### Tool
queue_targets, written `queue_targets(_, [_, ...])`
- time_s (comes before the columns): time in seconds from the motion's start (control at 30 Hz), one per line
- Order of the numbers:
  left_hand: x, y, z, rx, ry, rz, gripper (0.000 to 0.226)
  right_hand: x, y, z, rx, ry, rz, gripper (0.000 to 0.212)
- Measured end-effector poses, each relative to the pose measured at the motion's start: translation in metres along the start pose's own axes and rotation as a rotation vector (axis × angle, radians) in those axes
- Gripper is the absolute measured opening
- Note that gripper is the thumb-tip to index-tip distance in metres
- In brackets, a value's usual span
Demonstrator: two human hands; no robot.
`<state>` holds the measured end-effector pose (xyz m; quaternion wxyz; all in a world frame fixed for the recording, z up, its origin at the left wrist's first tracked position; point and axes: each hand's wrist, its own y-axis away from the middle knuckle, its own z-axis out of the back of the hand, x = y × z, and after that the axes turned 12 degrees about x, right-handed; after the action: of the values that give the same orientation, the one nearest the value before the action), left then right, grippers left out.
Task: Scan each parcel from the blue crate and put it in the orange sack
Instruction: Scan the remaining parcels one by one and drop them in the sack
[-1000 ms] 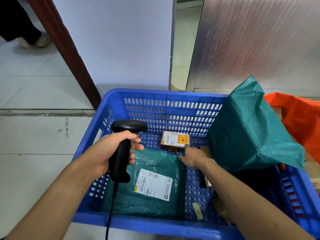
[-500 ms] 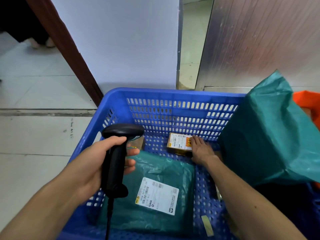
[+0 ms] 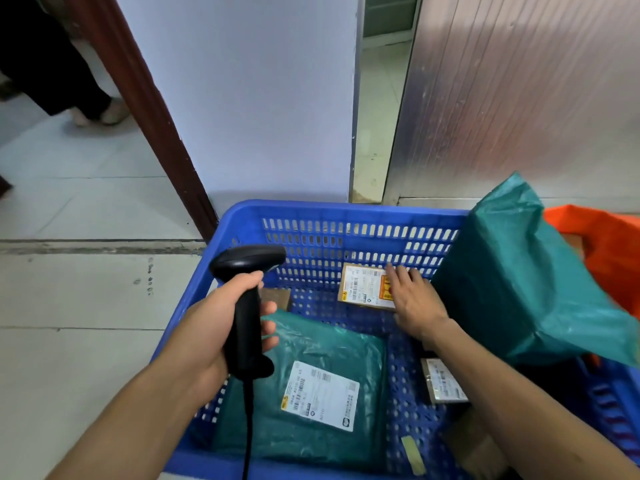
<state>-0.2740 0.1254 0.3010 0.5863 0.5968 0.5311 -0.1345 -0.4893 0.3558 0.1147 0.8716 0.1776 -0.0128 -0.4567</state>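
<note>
Head view: our left hand [image 3: 221, 327] clenches the handle of the black scanner [image 3: 247, 306], held upright over the near-left part of the blue crate [image 3: 311, 211], its cord hanging down. Our right hand [image 3: 414, 303] lies flat, fingers straight, on the right edge of a small brown parcel [image 3: 363, 287] — resting on it, not clasping it. That parcel sits against the crate's far wall, label up. Nearer us a flat green mailer [image 3: 311, 393] lies on the crate floor, white label up, and another small labelled parcel [image 3: 441, 381] shows beside our right forearm. A bulky green bag [image 3: 519, 282] leans over the crate's right side — behind it, the orange sack [image 3: 609, 251].
</note>
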Motion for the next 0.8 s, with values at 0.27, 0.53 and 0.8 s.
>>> queue_targets(0.27, [0.0, 0.047, -0.014, 0.031, -0.063, -0.164, 0.016, 0.01, 0.112, 0.118, -0.193, -0.069, 0.084, 0.13])
queue_targets(0.53, [0.004, 0.102, -0.038, 0.08, -0.027, -0.327, 0.059, 0.045, 0.254, 0.182, -0.474, -0.178, 0.147, 0.091])
queue_targets(0.8, [0.032, 0.138, -0.058, 0.12, -0.023, -0.385, 0.032, 0.066, 0.33, 0.161, -0.538, -0.469, 0.162, 0.089])
